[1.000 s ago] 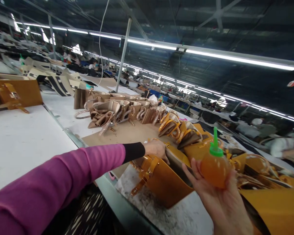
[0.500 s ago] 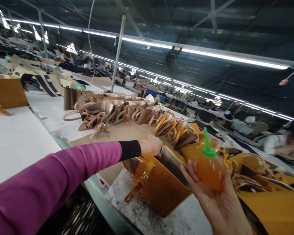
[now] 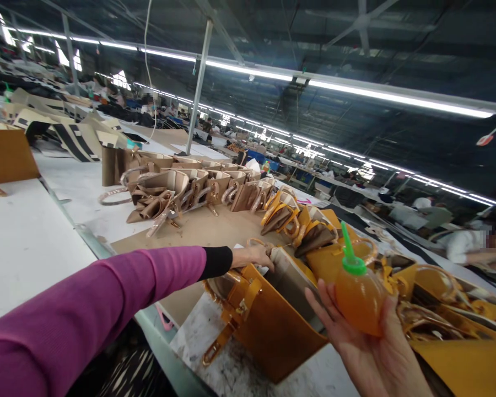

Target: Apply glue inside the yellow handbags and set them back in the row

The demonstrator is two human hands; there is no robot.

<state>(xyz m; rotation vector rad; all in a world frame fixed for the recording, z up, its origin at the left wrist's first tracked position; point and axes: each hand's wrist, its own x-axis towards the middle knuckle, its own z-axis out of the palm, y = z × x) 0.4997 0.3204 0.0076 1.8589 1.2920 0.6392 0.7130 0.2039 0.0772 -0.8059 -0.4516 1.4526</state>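
Observation:
An orange-brown handbag stands open and tilted near the front edge of the table, its grey lining showing. My left hand, in a purple sleeve with a black cuff, reaches across to the bag's upper left rim, its fingers bent down over the edge. My right hand holds a clear squeeze bottle of orange liquid, green nozzle up, between the thumb and fingers. Its outer fingertips are beside the bag's right rim. Clasp straps and a handle hang on the bag's left side.
Brown bags stand in rows behind my left arm. More yellow bags crowd the right side. A brown sheet covers the middle of the table. Another orange-brown bag is at far left. A person is at far right.
My left hand has dipped slightly at the bag's rim. The bag, bottle and right hand appear slightly lower in view. A pale item now shows beside my left fingers.

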